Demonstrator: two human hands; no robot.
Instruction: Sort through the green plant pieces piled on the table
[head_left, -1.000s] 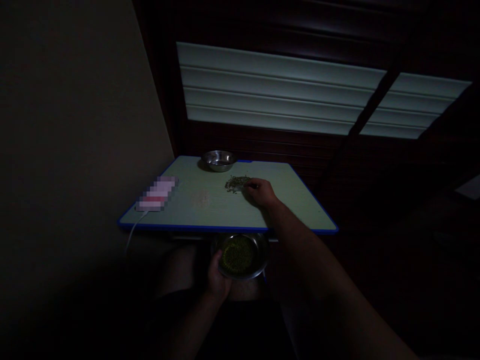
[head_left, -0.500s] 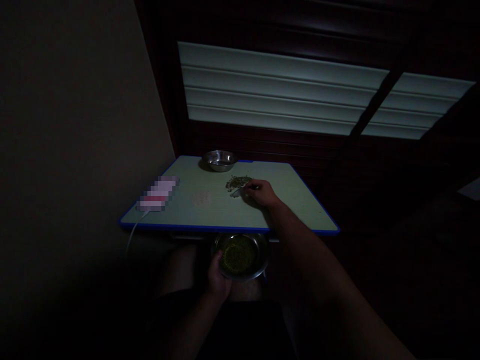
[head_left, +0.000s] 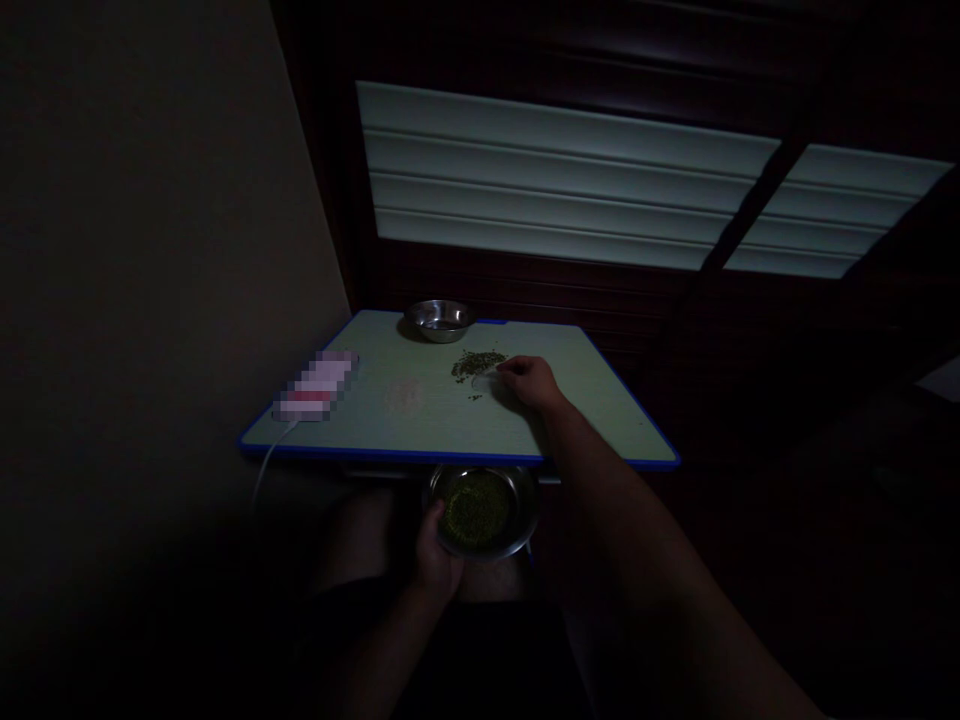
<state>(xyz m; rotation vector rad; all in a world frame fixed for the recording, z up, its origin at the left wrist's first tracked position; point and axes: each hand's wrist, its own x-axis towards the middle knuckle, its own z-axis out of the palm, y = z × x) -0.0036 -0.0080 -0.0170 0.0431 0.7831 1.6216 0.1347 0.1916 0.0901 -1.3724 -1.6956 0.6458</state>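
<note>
My left hand [head_left: 437,556] grips the near left rim of a metal bowl [head_left: 525,535], thumb over the edge, just below the table's front edge. Small green beans [head_left: 474,508] fill much of that bowl. Over the table, the fingers of my right hand [head_left: 529,381] are pinched on a small, pale, see-through spoon-like tool [head_left: 484,381]. Its tip lies at the near side of a spread of loose green beans [head_left: 477,363]. A few separate beans [head_left: 475,398] lie a little nearer to me.
A second metal bowl [head_left: 440,322] stands at the back left of the pale, blue-edged table [head_left: 600,420]. A blurred-out pink phone-like object [head_left: 316,386] with a white cable [head_left: 262,475] lies at the left edge. Wall at left, dark slatted panels behind.
My right hand has shifted slightly right with the tool, away from a few beans that now lie apart from the spread. My left hand and its bowl stay in place.
</note>
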